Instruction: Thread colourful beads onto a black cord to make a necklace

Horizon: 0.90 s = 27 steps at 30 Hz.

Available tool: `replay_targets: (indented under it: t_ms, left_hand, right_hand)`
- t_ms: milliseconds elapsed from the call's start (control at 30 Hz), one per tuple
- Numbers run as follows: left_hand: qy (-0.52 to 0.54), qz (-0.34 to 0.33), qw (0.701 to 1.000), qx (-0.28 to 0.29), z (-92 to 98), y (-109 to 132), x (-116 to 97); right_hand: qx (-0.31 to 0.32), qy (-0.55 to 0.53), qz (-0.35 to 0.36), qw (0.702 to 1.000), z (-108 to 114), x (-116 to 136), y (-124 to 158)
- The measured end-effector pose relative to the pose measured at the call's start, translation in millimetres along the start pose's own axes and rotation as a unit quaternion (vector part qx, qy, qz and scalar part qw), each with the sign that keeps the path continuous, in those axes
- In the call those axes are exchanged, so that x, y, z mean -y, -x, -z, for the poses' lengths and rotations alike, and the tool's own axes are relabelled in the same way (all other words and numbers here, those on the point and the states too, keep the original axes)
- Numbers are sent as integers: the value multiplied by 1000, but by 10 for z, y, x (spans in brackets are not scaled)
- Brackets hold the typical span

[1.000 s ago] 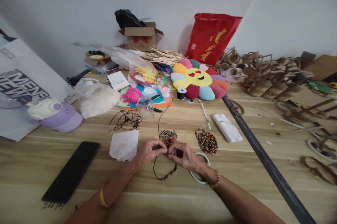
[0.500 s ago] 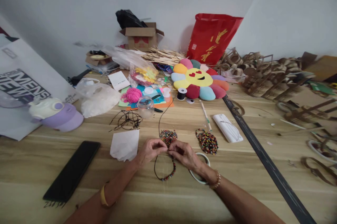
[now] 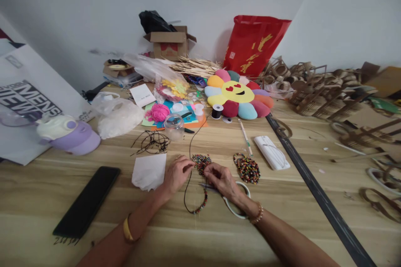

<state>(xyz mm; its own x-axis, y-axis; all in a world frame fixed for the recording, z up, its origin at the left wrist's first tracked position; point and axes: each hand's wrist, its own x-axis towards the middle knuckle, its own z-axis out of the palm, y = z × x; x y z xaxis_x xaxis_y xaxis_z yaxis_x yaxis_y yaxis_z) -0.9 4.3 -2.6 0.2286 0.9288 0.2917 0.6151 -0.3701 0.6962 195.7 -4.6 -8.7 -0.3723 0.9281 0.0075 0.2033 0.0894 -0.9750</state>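
Note:
A loop of black cord (image 3: 184, 200) with a short row of multicoloured beads (image 3: 200, 207) strung on it lies on the table between my hands. My right hand (image 3: 222, 178) is closed in a pinch on the cord's end above the strung beads. My left hand (image 3: 179, 174) has thumb and fingertips pressed together by the left edge of the loose bead pile (image 3: 202, 163); whatever is in that pinch is too small to make out. Past my left fingertips the cord runs back to a spool (image 3: 217, 111). Scissors (image 3: 236, 213) with pale handles lie partly under my right hand.
More beads (image 3: 248, 169) lie in a heap at right, near a white power strip (image 3: 272, 153). White paper (image 3: 149, 171) and a black phone (image 3: 87, 201) are at left. Behind stand a clear jar (image 3: 174, 126), cord scraps (image 3: 152, 142), pink yarn (image 3: 158, 113) and a flower cushion (image 3: 238, 93).
My hands, close together before over the cord, have moved apart. My left fingertips shifted up and left to the bead pile's edge; the right hand moved slightly right, and scissor blades now show.

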Motion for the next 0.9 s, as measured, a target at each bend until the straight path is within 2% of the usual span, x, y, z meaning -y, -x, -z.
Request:
replay_targets:
  t_ms: [167,500,633,767,900]
  left_hand:
    - [-76,-45,996,26,-46,21,23]
    - [-124,-48,990,54,-73,17,39]
    - [-101,-54,992,58,-79,32,17]
    - [-30,-56,997,44,-62,30,-35]
    - [74,6,996,40,-20,19,-69]
  right_hand:
    - [3,4,2,1000,4,-17,-4]
    - [3,14,8,1000,3,23,-2]
    - [6,15,4,1000,4,0,-5]
    - [4,10,9,1000,8,-5,-5]
    - [7,9,4,1000,9,29,1]
